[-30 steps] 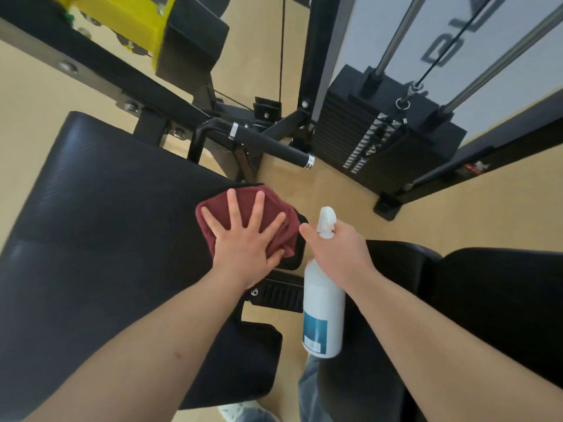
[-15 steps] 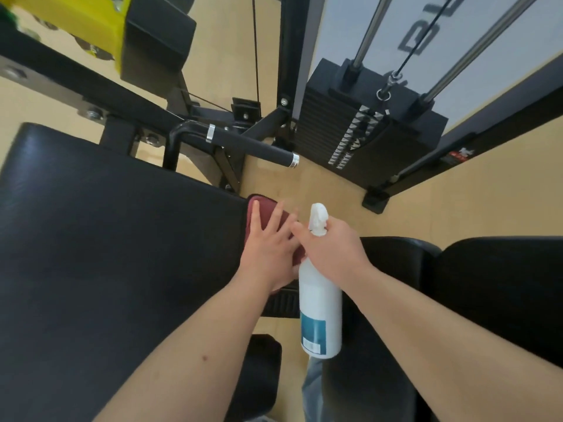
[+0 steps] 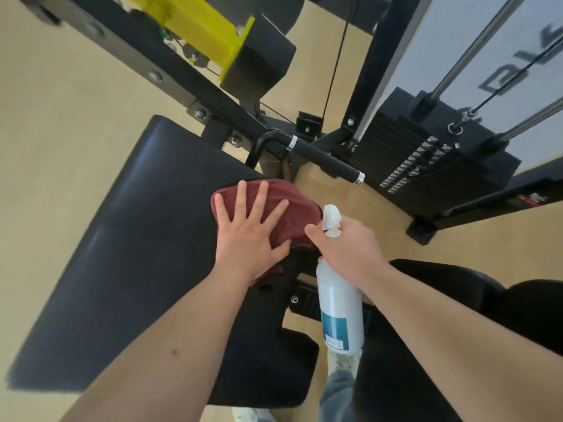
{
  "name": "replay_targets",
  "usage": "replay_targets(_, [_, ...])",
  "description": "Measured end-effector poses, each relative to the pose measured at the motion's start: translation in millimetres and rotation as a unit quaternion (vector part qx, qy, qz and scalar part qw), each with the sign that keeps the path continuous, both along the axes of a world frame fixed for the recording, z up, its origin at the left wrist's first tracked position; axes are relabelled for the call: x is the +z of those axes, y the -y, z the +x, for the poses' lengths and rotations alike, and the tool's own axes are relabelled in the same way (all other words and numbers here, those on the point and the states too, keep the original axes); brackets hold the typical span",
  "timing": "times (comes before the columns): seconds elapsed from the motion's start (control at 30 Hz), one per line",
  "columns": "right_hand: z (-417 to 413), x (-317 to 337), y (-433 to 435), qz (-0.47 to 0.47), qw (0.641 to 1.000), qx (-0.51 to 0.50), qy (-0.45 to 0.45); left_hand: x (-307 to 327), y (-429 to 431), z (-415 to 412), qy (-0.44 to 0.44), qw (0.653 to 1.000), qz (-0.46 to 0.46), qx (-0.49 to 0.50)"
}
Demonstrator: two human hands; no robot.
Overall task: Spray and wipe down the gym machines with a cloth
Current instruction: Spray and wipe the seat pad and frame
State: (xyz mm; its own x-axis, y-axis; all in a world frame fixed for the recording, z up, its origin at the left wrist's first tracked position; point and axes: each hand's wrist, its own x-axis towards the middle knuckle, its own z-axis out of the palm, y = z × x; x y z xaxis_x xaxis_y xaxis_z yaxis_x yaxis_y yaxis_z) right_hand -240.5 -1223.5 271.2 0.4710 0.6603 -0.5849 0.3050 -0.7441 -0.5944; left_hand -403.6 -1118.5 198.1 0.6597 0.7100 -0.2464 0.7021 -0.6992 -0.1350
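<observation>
The big black padded surface (image 3: 122, 254) sits above the tan floor (image 3: 61, 117), and a dark red cloth (image 3: 300, 210) lies on its corner, near the black handle bar (image 3: 323, 156).

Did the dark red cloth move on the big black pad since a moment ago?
Yes. The dark red cloth under the left hand slid left, from the big black cushioned pad's right edge back onto its far corner.

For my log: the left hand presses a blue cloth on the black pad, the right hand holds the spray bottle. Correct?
The colour is wrong: the head view shows a dark red cloth. The left hand presses it on the black pad; the right hand holds the spray bottle.
</observation>
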Motion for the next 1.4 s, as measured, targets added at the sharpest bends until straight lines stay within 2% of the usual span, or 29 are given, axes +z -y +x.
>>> replay_targets(0.27, [-50.5,16.6,-26.1,-0.005,0.996,0.073,0.043,28.9,-9.4,-97.6,0.013,0.983,0.031,0.183])
replay_targets(0.53, [-118.7,17.6,-15.7,-0.009,0.994,0.108,0.020,32.0,80.3,-175.4,-0.012,0.947,0.002,0.320])
replay_targets(0.67, [-141.3,16.7,-13.2,-0.015,0.991,0.133,0.012,30.9,101.2,-189.4,-0.029,0.941,-0.017,0.337])
replay_targets(0.87, [-137.3,10.2,-14.1,-0.025,0.993,0.116,-0.005,30.9,67.5,-153.2,-0.006,0.918,-0.018,0.395])
replay_targets(1.07, [-100.0,-2.0,-10.5,-0.024,0.998,0.060,-0.008,28.1,23.3,-110.1,0.026,0.914,-0.006,0.405])
replay_targets(1.23, [-64.4,-9.2,-2.2,-0.033,0.998,0.054,-0.011,25.6,-5.0,-76.7,0.042,0.915,0.017,0.401])
replay_targets(1.4, [-30.5,-10.7,8.1,-0.019,0.999,0.029,-0.015,16.1,-20.8,-40.4,0.029,0.955,0.037,0.294])
